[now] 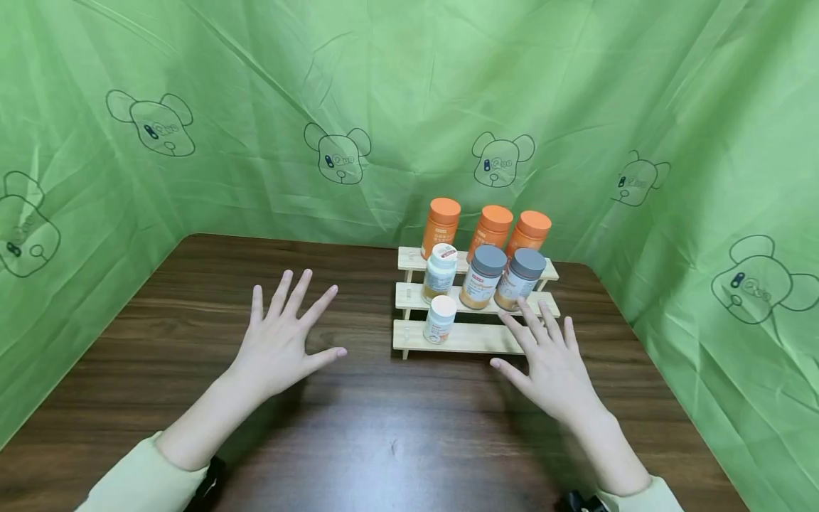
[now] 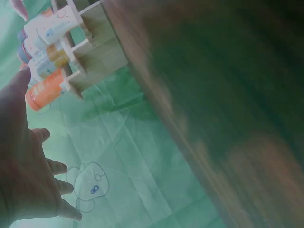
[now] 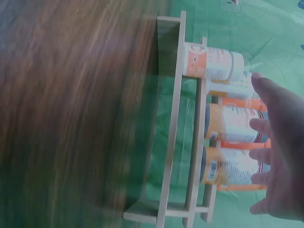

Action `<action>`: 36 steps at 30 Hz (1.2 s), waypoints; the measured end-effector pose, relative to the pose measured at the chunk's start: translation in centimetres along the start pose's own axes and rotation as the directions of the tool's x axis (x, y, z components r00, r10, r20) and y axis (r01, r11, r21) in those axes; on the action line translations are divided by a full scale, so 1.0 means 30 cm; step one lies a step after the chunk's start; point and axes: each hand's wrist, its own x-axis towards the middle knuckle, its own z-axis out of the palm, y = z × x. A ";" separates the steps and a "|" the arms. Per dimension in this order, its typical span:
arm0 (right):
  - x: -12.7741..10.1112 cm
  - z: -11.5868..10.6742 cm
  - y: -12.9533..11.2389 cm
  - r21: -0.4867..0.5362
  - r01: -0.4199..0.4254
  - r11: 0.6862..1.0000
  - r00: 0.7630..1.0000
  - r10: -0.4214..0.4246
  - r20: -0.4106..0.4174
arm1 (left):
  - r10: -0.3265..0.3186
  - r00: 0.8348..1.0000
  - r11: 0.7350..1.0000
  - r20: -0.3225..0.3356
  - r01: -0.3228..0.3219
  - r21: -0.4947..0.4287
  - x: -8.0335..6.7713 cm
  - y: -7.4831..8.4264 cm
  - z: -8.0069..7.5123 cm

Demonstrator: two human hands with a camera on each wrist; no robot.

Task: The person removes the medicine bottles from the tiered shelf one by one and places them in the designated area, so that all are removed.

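fingers on both hands were spread wide and held nothing: our left hand hovered over the dark table, apart from everything, while our right hand hung before the right part of the wooden stand. its fingertips overlapped the lower edge of a jar in the head view, yet we could not tell whether they touched it.

we judged the stand was stepped so that each row rose behind the next and its labels faced us. three orange bottles stood upright on the top step, tallest at the back; a white-capped bottle and two grey-lidded jars shared the middle one; a small white bottle stood alone at the left of the lowest, perhaps to line up with the column behind it.

we could read little. the small bottle's label bore a large curved mark like a c on an orange panel; one jar showed a barcode; the white cap carried a red-and-white sticker. bear heads on the green cloth held a capsule mark and lettering too faint for us to be sure of.
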 end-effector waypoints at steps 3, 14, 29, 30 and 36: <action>-0.001 -0.011 0.017 0.012 0.009 1.000 1.000 -0.008 -0.020 | 0.007 1.000 1.000 -0.016 -0.007 -0.006 0.022 0.005 -0.010; -0.004 -0.071 0.102 0.038 0.036 0.999 0.997 -0.033 -0.068 | 0.048 0.996 0.999 -0.071 -0.049 -0.014 0.138 0.000 -0.039; -0.001 -0.066 0.264 0.277 0.081 0.957 0.997 -0.073 -0.037 | 0.067 0.994 0.989 -0.090 -0.078 -0.129 0.308 0.001 -0.092; -0.004 -0.062 0.272 0.292 0.064 0.954 0.998 -0.059 -0.026 | 0.073 0.993 0.988 -0.091 -0.084 -0.131 0.320 0.002 -0.094; -0.020 -0.029 0.316 0.340 0.060 0.939 0.998 -0.058 -0.016 | 0.091 0.991 0.981 -0.103 -0.107 -0.163 0.394 0.009 -0.092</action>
